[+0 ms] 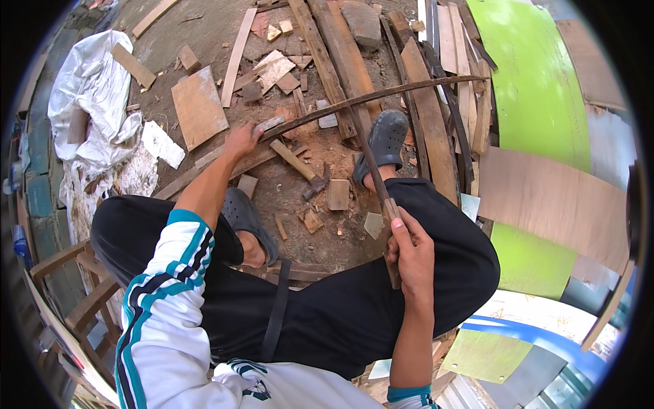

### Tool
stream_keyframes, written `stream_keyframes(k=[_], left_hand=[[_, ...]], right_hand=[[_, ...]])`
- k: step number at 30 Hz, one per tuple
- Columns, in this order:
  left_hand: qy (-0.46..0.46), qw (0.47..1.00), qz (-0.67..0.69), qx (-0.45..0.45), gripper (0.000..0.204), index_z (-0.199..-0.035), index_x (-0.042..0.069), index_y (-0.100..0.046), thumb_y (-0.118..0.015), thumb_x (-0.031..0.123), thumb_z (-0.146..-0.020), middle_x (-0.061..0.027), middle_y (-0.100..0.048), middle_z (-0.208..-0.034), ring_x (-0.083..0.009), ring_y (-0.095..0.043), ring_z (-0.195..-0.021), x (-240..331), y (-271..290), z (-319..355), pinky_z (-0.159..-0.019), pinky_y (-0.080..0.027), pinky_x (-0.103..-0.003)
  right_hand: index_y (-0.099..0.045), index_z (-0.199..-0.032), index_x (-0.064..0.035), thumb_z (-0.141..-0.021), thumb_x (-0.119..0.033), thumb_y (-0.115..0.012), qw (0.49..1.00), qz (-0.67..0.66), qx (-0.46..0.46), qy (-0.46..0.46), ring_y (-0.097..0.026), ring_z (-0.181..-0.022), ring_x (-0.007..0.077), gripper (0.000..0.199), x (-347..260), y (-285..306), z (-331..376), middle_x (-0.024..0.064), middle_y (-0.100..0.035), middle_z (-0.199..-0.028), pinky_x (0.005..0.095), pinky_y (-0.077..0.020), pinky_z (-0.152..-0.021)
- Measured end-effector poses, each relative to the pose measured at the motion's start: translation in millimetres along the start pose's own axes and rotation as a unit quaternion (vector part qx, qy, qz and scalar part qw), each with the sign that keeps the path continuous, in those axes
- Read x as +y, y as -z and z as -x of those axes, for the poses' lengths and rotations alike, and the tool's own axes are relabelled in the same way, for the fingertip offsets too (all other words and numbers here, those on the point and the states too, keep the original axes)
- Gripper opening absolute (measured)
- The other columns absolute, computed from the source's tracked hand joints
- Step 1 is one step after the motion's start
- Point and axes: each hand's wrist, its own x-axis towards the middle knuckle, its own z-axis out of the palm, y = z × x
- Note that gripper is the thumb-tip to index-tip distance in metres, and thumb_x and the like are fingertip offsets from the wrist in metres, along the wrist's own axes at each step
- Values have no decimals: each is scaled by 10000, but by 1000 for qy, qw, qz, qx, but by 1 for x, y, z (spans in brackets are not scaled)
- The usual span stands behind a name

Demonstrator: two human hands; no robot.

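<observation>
I sit low over a dirt floor [204,27] full of wood bits. It looks like a yard where people work with wood. A white plastic sheet [88,88] lies crumpled on my left. Long planks [340,54] lie in front of me, and a big bright green board [538,88] lies on my right with a plain brown board [552,198] over it. One flat square board [199,107] lies on the dirt near my left hand. One hammer [303,170] lies on the ground between my feet. I wear two dark rubber shoes [387,140].

My left hand [242,141] reaches out in front. Its grip is closed around the near end of one long, thin, bent strip of wood [381,94]. The strip curves away to the right, over the planks.

My right hand [409,252] is close to my right knee. Its grip is closed around the wooden handle of one long thin tool [371,160]. The tool goes up from my hand, past my right shoe, to the bent strip. I cannot tell if it touches the strip.
</observation>
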Motion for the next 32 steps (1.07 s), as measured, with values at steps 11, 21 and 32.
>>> stream_keyframes(k=[11,21,32], left_hand=[[-266,936,-73,217,430,-1315,132,-559,-635,278,-918,-145,-579,-1282,-331,-517,-1245,2,13,10,-1062,-405,-469],[-279,912,-282,-106,322,-1210,138,-662,-592,234,-910,-122,-616,-1310,-253,-511,-1299,73,-100,74,-1103,-336,-485],[-245,961,-96,-83,363,-1067,100,-724,-639,404,-888,-152,-665,-1151,-319,-559,-1187,27,-57,117,-998,-429,-465]], right_hand=[[-566,-1346,32,-997,-238,-619,999,26,21,-7,-435,-549,37,445,10,-36,-15,-30,-500,-661,205,-375,-505],[-537,-1358,59,-967,-259,-668,998,59,7,35,-456,-573,26,520,25,-36,-23,-36,-528,-691,198,-349,-496],[-541,-1375,35,-963,-280,-671,984,132,11,121,-514,-643,47,535,33,-41,-19,48,-621,-834,205,-420,-573]])
